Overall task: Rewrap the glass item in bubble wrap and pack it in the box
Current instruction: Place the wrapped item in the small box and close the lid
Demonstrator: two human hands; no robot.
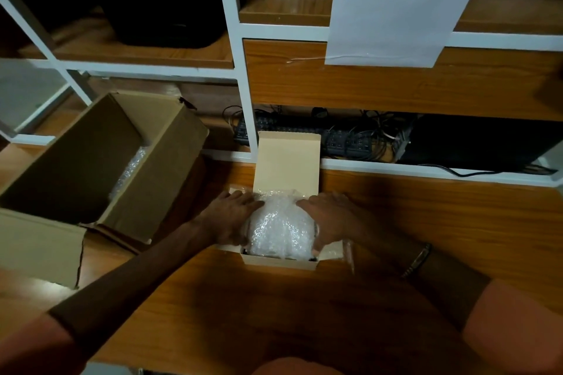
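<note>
A rounded bundle of clear bubble wrap (281,228) sits in a small tan cardboard box (280,263) on the wooden table. The box's lid flap (288,161) stands upright behind the bundle. My left hand (227,216) is pressed against the bundle's left side, fingers reaching over the box's edge. My right hand (330,221) holds the right side, thumb down near the front corner. The glass item inside the wrap is hidden. A bracelet (419,259) circles my right wrist.
A large open cardboard box (170,161) with some bubble wrap inside stands to the left. A white-framed shelf unit (243,76) rises behind the table, with a power strip and tangled cables (344,137) low down. A printed sheet (393,6) hangs on the shelf.
</note>
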